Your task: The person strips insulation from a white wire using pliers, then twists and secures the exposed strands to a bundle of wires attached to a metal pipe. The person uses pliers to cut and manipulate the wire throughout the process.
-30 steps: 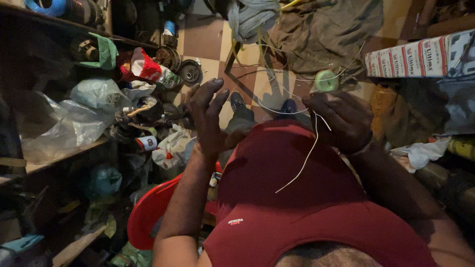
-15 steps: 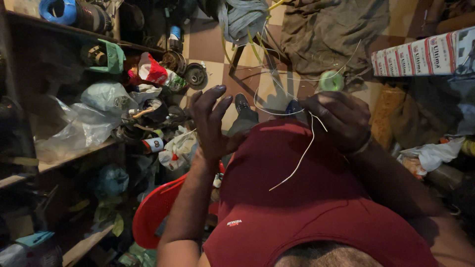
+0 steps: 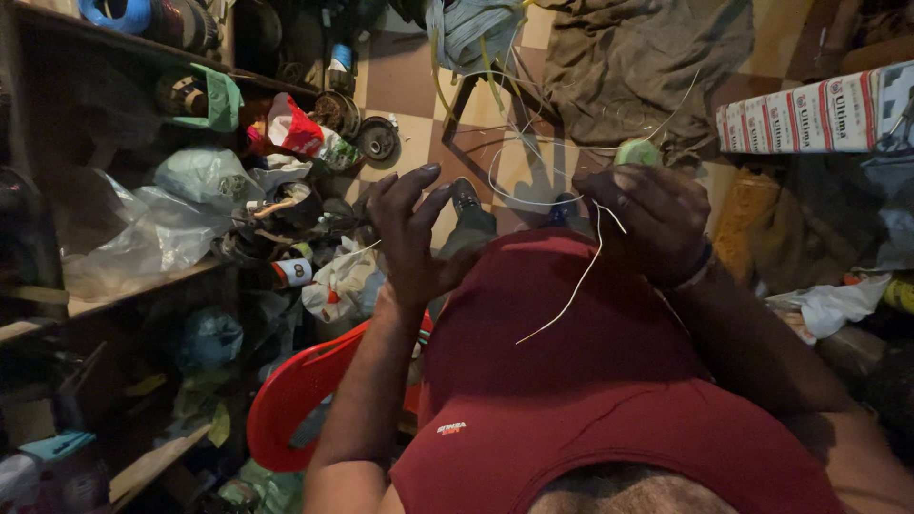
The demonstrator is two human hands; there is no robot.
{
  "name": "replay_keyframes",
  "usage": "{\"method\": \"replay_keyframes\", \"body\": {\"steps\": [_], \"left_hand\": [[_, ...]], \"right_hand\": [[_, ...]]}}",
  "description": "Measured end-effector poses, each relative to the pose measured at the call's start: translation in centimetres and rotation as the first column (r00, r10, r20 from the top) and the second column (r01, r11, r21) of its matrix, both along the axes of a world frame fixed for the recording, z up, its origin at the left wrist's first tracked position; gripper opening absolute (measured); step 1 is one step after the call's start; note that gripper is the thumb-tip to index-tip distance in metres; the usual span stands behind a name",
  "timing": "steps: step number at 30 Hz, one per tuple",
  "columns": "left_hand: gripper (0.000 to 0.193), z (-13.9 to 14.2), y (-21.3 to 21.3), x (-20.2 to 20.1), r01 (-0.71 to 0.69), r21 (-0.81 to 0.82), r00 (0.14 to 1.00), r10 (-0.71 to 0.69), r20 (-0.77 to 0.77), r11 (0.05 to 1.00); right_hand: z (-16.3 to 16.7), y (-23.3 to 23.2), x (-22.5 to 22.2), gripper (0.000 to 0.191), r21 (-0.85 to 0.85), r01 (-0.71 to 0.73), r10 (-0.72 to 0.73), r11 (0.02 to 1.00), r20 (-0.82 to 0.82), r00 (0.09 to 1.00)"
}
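We've got our right hand (image 3: 647, 221) pinched shut on a thin pale wire (image 3: 571, 290), so that hand's nearer. Its loose end trails down and toward our left across the red shirt (image 3: 590, 381), while the rest loops up to a small green spool (image 3: 637, 152). Our left hand (image 3: 411, 238) is open, fingers spread, gripping nothing.

Dark red shirt (image 3: 571, 381) across lower centre of frame, small pale logo at lower left of its front. Bare forearms, no sleeves visible. Dark band (image 3: 700, 266) on right wrist, right of centre. Dark shoes (image 3: 466, 197) near upper centre, over checkered floor. Left hand (image 3: 409, 238) and right hand (image 3: 647, 219) bare, no gloves.
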State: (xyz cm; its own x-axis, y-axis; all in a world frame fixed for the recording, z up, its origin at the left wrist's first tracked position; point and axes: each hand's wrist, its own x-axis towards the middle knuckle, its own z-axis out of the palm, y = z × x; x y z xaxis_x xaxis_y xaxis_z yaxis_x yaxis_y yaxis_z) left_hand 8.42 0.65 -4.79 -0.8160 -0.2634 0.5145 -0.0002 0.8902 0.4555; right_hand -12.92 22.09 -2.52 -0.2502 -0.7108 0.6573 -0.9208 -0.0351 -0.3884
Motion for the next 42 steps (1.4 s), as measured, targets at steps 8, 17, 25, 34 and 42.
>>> {"method": "replay_keyframes", "body": {"steps": [8, 17, 25, 34, 42], "left_hand": [[0.063, 0.4, 0.3, -0.1, -0.004, 0.018, 0.999, 0.004, 0.033, 1.000], [0.057, 1.8, 0.6, -1.1, 0.022, 0.037, 0.999, -0.023, 0.024, 0.999], [0.055, 2.2, 1.1, -1.9, 0.020, 0.049, 1.000, -0.020, -0.007, 0.999], [0.053, 2.6, 1.3, -2.4, 0.014, 0.063, 1.000, -0.013, -0.023, 0.998], [0.051, 2.8, 1.4, -2.6, 0.029, 0.066, 0.999, -0.027, -0.030, 0.997]], "right_hand": [[-0.5, 0.4, 0.1, 0.022, 0.025, 0.048, -0.047, 0.999, -0.034, 0.998], [0.4, 0.3, -0.3, 0.018, -0.017, 0.026, -0.026, 1.000, -0.007, 1.000], [1.2, 0.2, -0.7, 0.017, 0.003, 0.034, -0.034, 0.999, 0.010, 0.999], [1.8, 0.2, -0.9, 0.020, 0.003, 0.035, -0.035, 0.999, 0.043, 0.998], [1.7, 0.2, -0.7, 0.022, -0.010, 0.066, -0.066, 0.998, 0.024, 0.998]]}}
